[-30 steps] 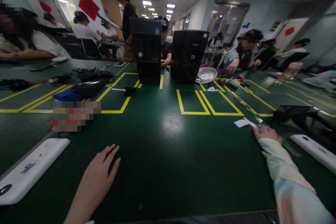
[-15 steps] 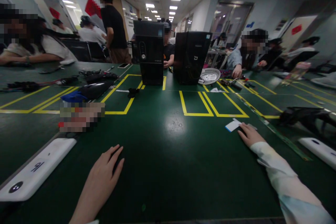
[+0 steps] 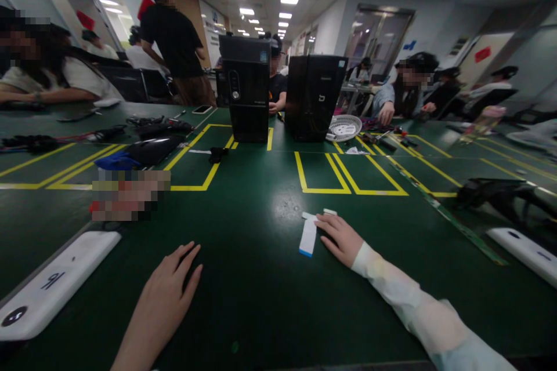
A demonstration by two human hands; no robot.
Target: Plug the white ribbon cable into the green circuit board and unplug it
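My right hand (image 3: 342,237) lies low over the green table (image 3: 261,290), palm down, its fingers stretched out and the thumb apart. Its fingertips touch the upper end of a flat white strip (image 3: 308,235) with a blue end, which looks like a ribbon cable. A short pale piece (image 3: 329,211) shows just beyond the fingers; whether it belongs to the strip I cannot tell. To the left, my left hand (image 3: 172,278) rests on or just above the bare tabletop, fingers loosely extended, with nothing in it.
Two black computer towers (image 3: 249,93) (image 3: 315,98) stand ahead, with a white basket (image 3: 343,127) beside them. White casings (image 3: 56,287) (image 3: 524,255) lie at both sides. Cables and a blue-black bundle (image 3: 137,153) lie left. Yellow tape marks the table. Several people are around it.
My right hand has moved left across the table, and the white strip has slid along with it and turned. My left hand has hardly moved. The standing person has turned away.
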